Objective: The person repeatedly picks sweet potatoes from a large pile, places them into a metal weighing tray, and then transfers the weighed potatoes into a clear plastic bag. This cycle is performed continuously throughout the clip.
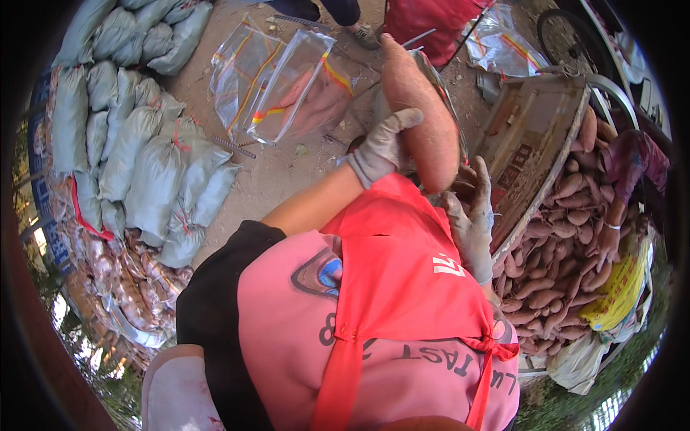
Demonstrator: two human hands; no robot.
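Observation:
My left hand [384, 145], in a pale, soiled work glove, grips a large orange-brown sweet potato [421, 116] near its middle, with the thumb over it. The tuber points away from me, above my red apron [404, 258]. Close beside its lower end is my right hand [471, 215], also gloved, its thumb and fingers apart and nothing seen between them. Beyond the sweet potato, an upright bag shows only in part. A clear plastic bag with red and yellow stripes [296, 86] stands on the ground ahead, with sweet potatoes inside.
A wooden cart board [525, 145] borders a heap of sweet potatoes [550, 269] at right, where another person's hand [607, 245] reaches in. Tied grey-green sacks [156, 167] are stacked at left above filled clear bags [135, 285]. A red bag [426, 24] and another person's foot [366, 36] are ahead.

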